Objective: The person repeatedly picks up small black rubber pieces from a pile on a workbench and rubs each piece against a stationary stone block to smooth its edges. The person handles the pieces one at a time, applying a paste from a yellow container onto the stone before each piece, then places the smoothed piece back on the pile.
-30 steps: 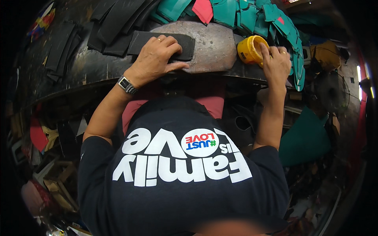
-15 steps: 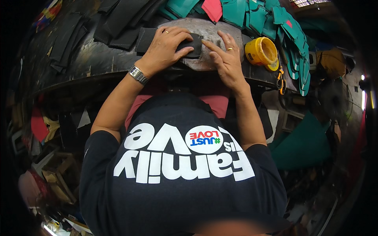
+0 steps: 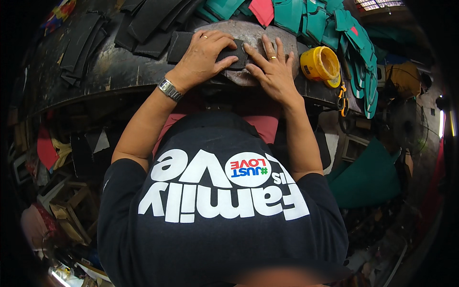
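A black strip of sheet material lies on a worn grey slab on the table. Across the strip rests my left hand, its curled fingers and thumb gripping it near its right part. The strip's left end sticks out beyond that hand. My right hand is at the strip's right end, fingers spread over the slab, with the index fingertip and thumb close to the edge. Contact there is hard to make out.
A yellow tub stands right of the slab, with orange-handled scissors at the table's front edge. Stacks of black pieces lie to the left. Green pieces and a red piece lie at the back.
My right hand has shifted slightly, its fingers lowering and spreading toward the slab beside the strip's right end. My left hand stays on the strip.
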Available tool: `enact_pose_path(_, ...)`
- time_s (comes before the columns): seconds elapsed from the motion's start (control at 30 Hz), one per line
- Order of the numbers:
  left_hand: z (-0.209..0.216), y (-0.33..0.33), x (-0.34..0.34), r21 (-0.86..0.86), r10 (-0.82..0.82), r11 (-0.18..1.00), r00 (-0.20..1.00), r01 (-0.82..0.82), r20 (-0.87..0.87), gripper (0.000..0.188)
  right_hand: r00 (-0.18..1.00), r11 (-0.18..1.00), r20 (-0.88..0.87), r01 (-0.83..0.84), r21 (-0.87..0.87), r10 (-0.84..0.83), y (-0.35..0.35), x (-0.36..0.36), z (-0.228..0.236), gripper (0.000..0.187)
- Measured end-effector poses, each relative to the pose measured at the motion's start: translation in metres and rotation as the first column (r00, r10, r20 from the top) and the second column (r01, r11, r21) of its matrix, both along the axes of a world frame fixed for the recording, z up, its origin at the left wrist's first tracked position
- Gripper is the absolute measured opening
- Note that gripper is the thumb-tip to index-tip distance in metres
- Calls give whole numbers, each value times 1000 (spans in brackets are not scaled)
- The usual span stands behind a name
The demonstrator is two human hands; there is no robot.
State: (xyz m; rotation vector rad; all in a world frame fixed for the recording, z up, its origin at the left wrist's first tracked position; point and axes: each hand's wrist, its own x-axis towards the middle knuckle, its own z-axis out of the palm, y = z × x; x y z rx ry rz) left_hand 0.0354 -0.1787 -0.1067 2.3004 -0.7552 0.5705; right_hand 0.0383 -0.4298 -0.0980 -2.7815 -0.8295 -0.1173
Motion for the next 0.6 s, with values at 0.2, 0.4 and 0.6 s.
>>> enact_pose_path(0.2,1,-1,-1,6,5,1000,1000,-5,-9,31,994,990,51,-92,-109,98,-5,-36,10,55)
enact_pose_path(0.4,1,5,3,-20,-48,999,995,46,-93,32,989,985,28,-145,91,143,-4,-44,19,51)
enact_pose_path(0.6,0,12,-5,159,170,974,984,-160,-55,41,996,993,74,40,109,-49,12,-23,0,52)
